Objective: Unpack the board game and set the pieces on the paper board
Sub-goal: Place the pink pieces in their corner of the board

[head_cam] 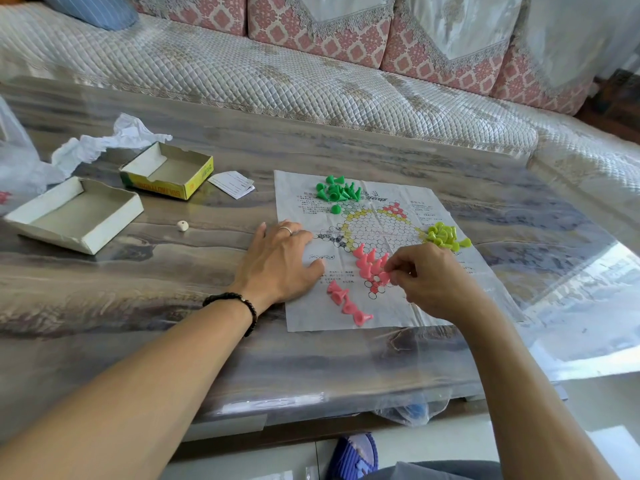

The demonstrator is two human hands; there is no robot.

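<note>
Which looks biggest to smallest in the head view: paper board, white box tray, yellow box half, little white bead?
1. paper board
2. white box tray
3. yellow box half, though it lies farther away, so the two may really match
4. white bead

The right hand (431, 277) is covering part of the paper board (408, 306). The board's writing is looking too small to read. At nine o'clock, the plastic bag (15, 161) is getting cut off.

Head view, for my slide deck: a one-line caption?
Right hand pinches a pink piece over the paper board; left hand presses its edge.
</note>
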